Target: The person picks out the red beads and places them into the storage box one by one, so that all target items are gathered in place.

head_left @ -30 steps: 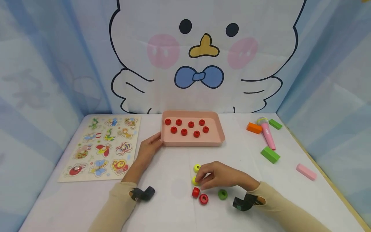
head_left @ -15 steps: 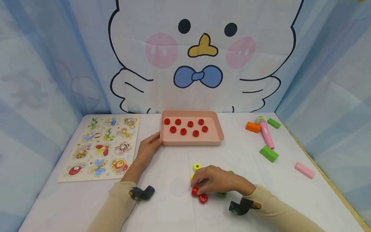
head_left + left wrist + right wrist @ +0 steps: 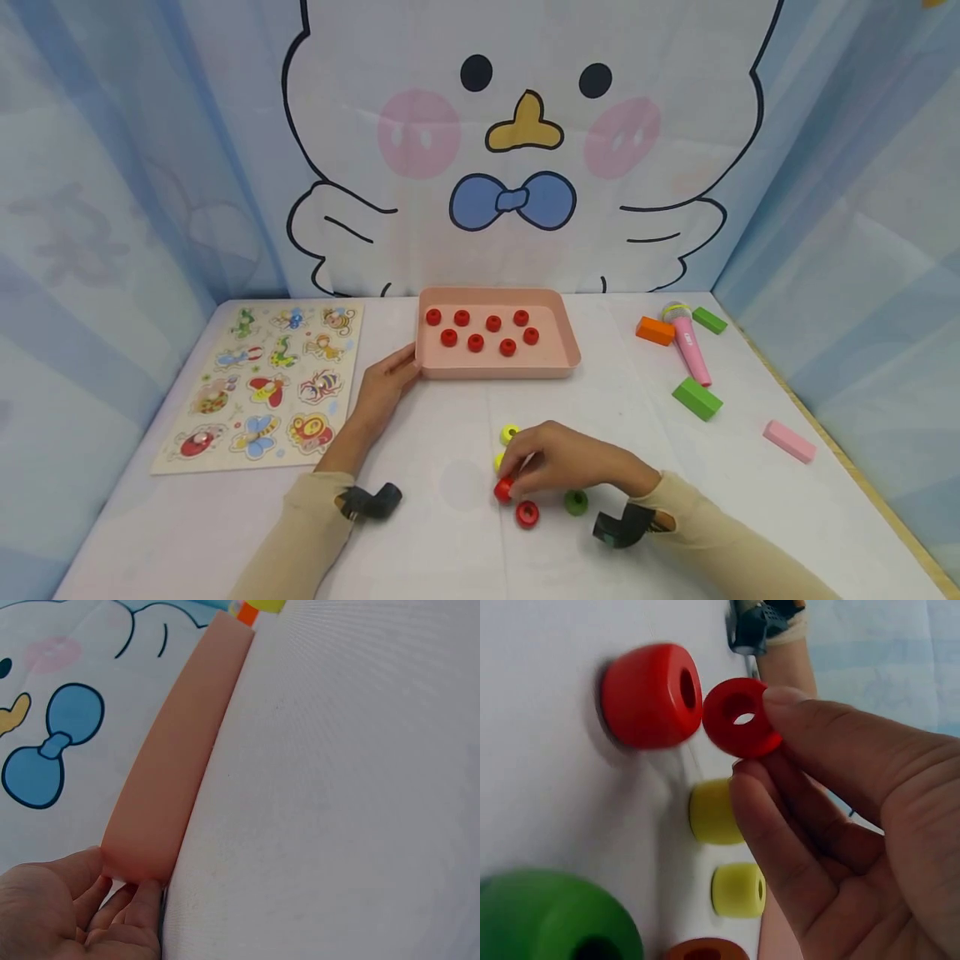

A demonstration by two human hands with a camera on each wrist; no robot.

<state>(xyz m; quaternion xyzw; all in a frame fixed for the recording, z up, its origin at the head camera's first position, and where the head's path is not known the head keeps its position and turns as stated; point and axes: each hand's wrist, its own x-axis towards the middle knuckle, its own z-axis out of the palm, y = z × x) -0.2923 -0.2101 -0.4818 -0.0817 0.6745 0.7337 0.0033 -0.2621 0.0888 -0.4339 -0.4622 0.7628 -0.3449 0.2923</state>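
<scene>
My right hand [image 3: 562, 458] pinches a red bead [image 3: 503, 490] between thumb and fingers, just over the white table. In the right wrist view that bead [image 3: 739, 720] shows its hole, beside another red bead [image 3: 652, 697] standing on the table. Two yellow beads [image 3: 739, 890] and a green bead [image 3: 555, 919] are near too, with an orange-brown bead [image 3: 709, 949] partly cut off. My left hand [image 3: 382, 390] holds the front left corner of a pink tray [image 3: 498, 372], thumb at its rim and fingers low on its wall. Several red beads [image 3: 476, 342] stand in two rows inside the tray.
A wooden insect puzzle board [image 3: 258, 383] lies on the left. At the right are a pink toy microphone [image 3: 692, 350], an orange block [image 3: 656, 331], green blocks [image 3: 697, 398] and a pink block [image 3: 790, 441]. A cartoon-printed curtain [image 3: 517, 250] stands behind the tray.
My right hand has moved slightly down and left from the yellow beads, taken hold of the red bead and tipped it a little. The left hand stays at the tray.
</scene>
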